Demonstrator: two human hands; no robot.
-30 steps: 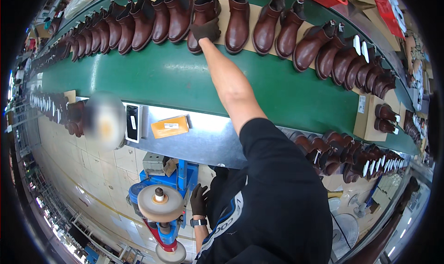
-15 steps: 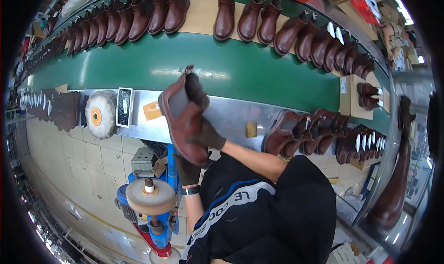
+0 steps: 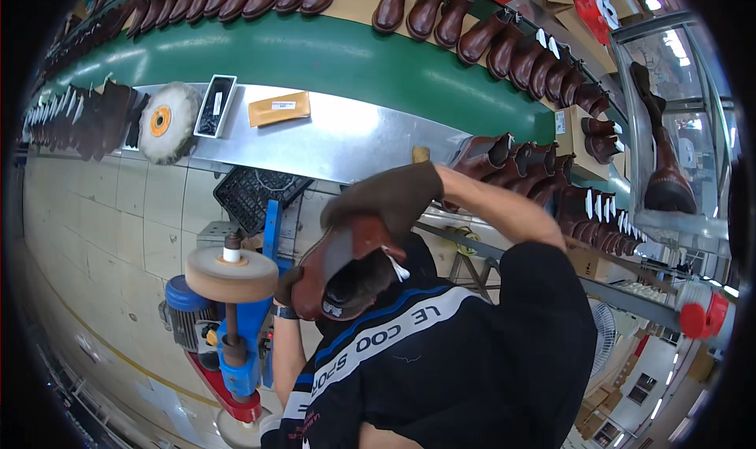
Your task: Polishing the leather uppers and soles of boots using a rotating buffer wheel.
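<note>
A brown leather ankle boot with grey elastic side panels is held close to my chest, its opening toward me. My right hand, in a dark brown glove, is closed over the boot's far side. The gloved left hand grips its left side, with most of the fingers hidden behind the boot. Just left of that hand stands a polishing machine with a pale round buffing wheel on an upright spindle, apart from the boot.
Ahead, a metal work surface bears an orange-yellow packet, a white tray and a white fluffy wheel. Brown boots line its right side. More stand beyond the green belt. A black crate sits below.
The boot has come down toward my chest and turned so its opening faces me. My right hand has shifted to its far side. The view has tilted toward me.
</note>
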